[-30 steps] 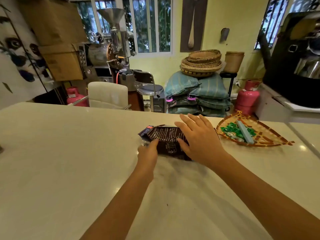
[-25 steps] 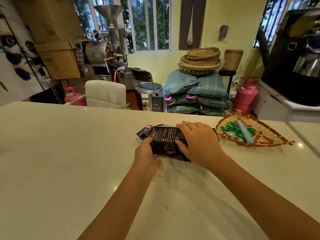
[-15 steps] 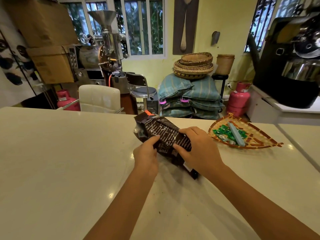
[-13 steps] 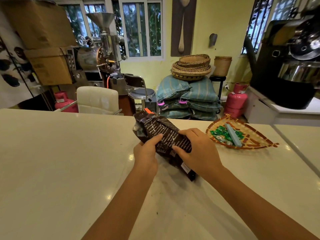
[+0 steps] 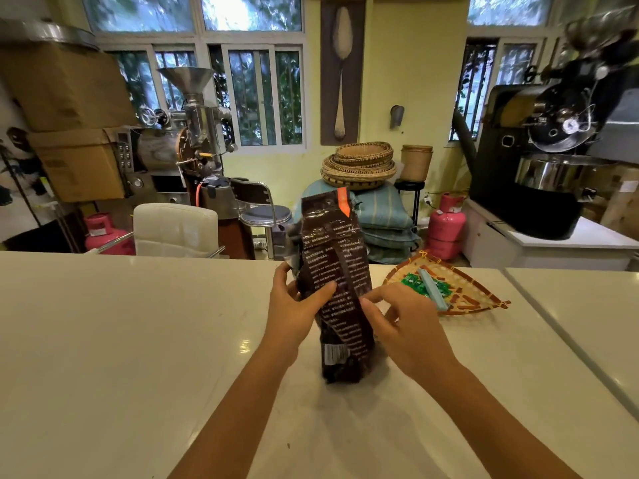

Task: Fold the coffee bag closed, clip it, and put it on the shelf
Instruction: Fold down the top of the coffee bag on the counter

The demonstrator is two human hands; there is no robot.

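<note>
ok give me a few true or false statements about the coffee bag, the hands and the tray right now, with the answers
1. The coffee bag stands upright on the counter. True.
2. Only the right hand touches the bag. False: the left hand grips its left edge with the thumb across the front, and the right hand's fingers are at its right edge.
3. A pale blue clip lies in the woven tray to the right of the bag. True.
4. The clip is already on the bag's top. False: the bag's top is unfolded and bare, and the clip is in the tray.
5. The tray also holds green packets. True.
</note>
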